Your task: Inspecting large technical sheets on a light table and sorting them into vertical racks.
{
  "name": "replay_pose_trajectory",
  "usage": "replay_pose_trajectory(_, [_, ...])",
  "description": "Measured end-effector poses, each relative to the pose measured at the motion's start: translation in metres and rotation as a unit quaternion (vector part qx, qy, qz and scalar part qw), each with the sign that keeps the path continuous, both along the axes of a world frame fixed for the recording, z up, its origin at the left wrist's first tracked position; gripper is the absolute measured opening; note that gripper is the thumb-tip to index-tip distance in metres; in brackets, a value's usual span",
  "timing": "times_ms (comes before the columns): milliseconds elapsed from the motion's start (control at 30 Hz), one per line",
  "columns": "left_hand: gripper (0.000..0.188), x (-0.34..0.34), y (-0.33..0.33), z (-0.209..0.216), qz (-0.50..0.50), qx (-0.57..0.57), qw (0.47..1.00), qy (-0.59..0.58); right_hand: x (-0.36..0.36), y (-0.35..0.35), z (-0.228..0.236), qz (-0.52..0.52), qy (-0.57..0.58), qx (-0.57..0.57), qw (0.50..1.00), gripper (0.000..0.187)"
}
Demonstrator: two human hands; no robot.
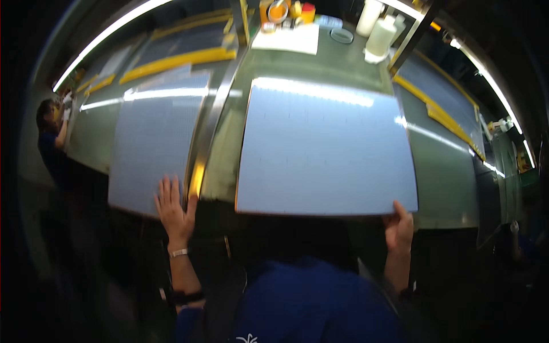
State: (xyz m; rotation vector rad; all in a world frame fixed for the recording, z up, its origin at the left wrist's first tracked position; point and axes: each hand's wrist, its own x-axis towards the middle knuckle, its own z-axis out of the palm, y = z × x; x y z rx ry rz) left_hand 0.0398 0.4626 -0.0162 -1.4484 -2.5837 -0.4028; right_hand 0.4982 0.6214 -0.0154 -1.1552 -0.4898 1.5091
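Note:
A large pale blue-grey sheet (326,154) with faint short marks lies in front of me, a light reflection along its far edge. My right hand (398,228) is closed at its near right corner, one finger on top and the other fingers curled below. On the left lies another blue-grey sheet (154,143) with fine lines, apparently with more layers under it at the far edge. My left hand (175,211) is spread flat over the near right part of that sheet, fingers pointing away from me, thumb beside a yellow strip (198,178).
A metal rail (224,94) runs between the two sheets on the green table (446,183). Behind stand white bottles (382,37), a round clear dish (341,36), white paper (286,40) and orange containers (278,11). Yellow-edged panels (177,57) lie beyond. A person (51,134) works at the far left.

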Motion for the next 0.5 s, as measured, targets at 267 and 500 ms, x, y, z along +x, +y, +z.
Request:
replay_pose_trajectory(267, [0.042,0.039,0.027,0.01,-0.126,0.151,0.979,-0.062,0.015,-0.003,-0.003,-0.023,0.033,0.008,0.999,0.022])
replay_pose_trajectory(500, [0.028,0.056,0.015,0.024,-0.246,0.215,0.942,-0.08,-0.006,-0.011,0.015,0.004,0.041,0.014,0.999,0.021])
